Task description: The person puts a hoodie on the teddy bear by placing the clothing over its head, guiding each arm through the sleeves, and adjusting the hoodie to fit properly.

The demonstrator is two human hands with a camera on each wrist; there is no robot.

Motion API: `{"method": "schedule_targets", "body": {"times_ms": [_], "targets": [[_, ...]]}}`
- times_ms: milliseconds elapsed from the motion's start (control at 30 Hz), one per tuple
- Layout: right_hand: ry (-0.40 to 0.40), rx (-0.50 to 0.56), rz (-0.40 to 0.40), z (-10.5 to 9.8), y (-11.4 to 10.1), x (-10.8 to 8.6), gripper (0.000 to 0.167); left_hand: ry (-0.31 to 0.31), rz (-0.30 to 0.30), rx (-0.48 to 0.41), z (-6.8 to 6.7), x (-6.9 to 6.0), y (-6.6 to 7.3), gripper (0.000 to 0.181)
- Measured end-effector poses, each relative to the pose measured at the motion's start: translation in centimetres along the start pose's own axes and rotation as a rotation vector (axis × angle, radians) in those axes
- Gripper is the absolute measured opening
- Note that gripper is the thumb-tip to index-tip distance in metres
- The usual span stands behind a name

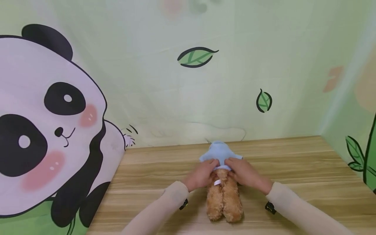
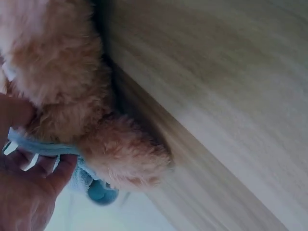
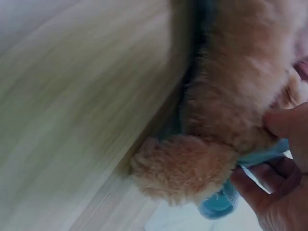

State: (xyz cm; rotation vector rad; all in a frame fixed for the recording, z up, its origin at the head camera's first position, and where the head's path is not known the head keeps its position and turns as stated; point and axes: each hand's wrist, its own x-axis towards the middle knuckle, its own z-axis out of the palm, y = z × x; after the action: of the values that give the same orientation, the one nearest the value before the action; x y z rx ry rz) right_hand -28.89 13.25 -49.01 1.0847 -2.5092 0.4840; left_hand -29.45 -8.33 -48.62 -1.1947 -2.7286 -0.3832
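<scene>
A brown plush toy (image 1: 232,202) lies on the table with its two legs toward me and a small white tag (image 1: 217,182) showing between them. Light blue toy clothing (image 1: 220,152) covers its upper part, hiding the head from the head view. My left hand (image 1: 203,173) pinches the clothing's lower edge on the left side. On the right side my right hand (image 1: 246,172) pinches the same edge. In the left wrist view, the thumb presses the fur while fingers sit under the blue hem (image 2: 45,147). The right wrist view shows a matching grip on the hem (image 3: 264,155).
The wood-grain table (image 1: 152,163) reaches back to a pale green fabric backdrop (image 1: 147,81) printed with leaves. A large printed panda (image 1: 97,156) fills the left side. Another printed panel (image 1: 352,130) borders the table on the right.
</scene>
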Motion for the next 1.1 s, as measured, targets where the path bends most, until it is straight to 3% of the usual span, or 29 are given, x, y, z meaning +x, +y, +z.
{"method": "schedule_targets", "body": {"times_ms": [100,267,400,500,600,800,1100], "targets": [[0.043,-0.098,-0.037,0.6,-0.5,-0.1,0.025,0.025,0.004,0.083,0.4,-0.2,0.3,0.017],[0.096,-0.185,-0.032,1.7,-1.2,0.0,0.021,0.062,-0.066,0.159,0.7,-0.3,1.0,0.019],[0.087,-0.223,0.003,2.4,-1.6,0.0,0.018,0.064,-0.12,0.192,1.0,-0.3,1.6,0.018],[0.061,-0.224,0.039,2.6,-1.8,-0.1,0.021,0.063,-0.121,0.195,1.3,-0.5,2.0,0.015],[0.05,-0.158,0.096,2.4,-1.8,-0.3,0.023,0.069,-0.133,0.133,1.5,-0.8,2.0,0.018],[0.102,-0.049,0.161,1.1,-1.5,-0.3,0.033,0.102,-0.192,-0.105,0.8,-1.3,1.4,0.024],[0.094,0.016,0.149,0.4,-1.0,-0.5,0.034,0.041,-0.161,-0.206,-0.2,-2.0,0.7,0.038]]}}
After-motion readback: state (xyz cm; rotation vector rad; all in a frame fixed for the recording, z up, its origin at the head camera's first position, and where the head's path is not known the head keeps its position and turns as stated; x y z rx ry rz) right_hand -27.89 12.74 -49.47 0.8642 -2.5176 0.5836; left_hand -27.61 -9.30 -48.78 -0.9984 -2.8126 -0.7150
